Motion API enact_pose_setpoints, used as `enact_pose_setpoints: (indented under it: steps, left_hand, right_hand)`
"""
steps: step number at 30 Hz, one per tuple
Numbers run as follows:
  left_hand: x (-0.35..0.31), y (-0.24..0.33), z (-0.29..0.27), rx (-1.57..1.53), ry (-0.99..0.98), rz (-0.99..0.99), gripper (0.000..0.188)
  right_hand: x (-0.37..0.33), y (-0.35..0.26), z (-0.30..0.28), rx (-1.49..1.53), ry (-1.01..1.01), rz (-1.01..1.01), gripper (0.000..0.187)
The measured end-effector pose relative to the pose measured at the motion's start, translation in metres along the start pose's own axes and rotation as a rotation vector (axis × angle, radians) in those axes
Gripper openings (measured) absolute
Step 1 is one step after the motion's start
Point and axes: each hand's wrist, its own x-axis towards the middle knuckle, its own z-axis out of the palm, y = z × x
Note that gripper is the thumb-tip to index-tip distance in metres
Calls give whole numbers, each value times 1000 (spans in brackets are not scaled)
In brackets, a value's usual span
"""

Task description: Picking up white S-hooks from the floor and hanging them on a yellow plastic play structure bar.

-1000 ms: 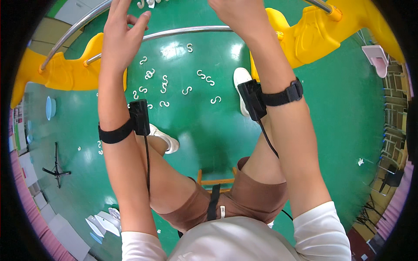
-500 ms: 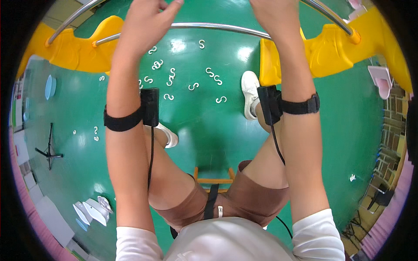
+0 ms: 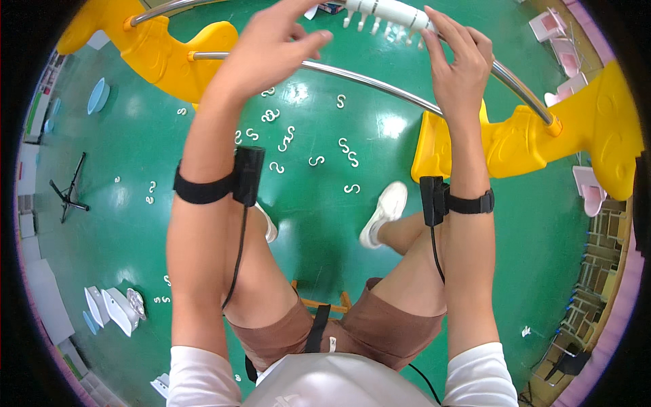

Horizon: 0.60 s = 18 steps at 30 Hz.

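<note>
At the top of the head view, a tight row of white S-hooks (image 3: 386, 12) hangs on the upper metal bar (image 3: 517, 83), their lower ends pointing down. My right hand (image 3: 462, 64) is at the right end of this row, its thumb and index finger closed on the endmost S-hook where it meets the bar. My left hand (image 3: 272, 49) is left of the row, thumb and index finger apart, with nothing visible in it. Its index fingertip is near the picture's upper edge. Below my hands, loose white S-hooks (image 3: 317, 161) lie scattered on the green floor (image 3: 308, 224).
A lower metal bar (image 3: 369, 83) runs between the yellow plastic side stands, left (image 3: 203, 57) and right (image 3: 502, 146). A blue basin (image 3: 99, 96), a black tripod (image 3: 70, 197) and white trays (image 3: 121, 312) are on the left. Pink chairs (image 3: 588, 193) stand at right.
The view has shifted, bringing the hook row and my fingers into sight. My left hand is farther right in the picture. My right foot now appears lower and farther from the right stand.
</note>
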Motion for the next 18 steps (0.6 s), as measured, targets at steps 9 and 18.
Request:
enact_pose_setpoints:
  steps: [9, 18]
  left_hand:
    - [-77, -99, -72, -72, 54, -261, 12]
    - [-175, -305, 25, -39, -351, -742, 21]
  right_hand:
    - [1, 17, -3, -51, -131, -79, 43]
    - [-129, 34, -18, 18, -604, -301, 34]
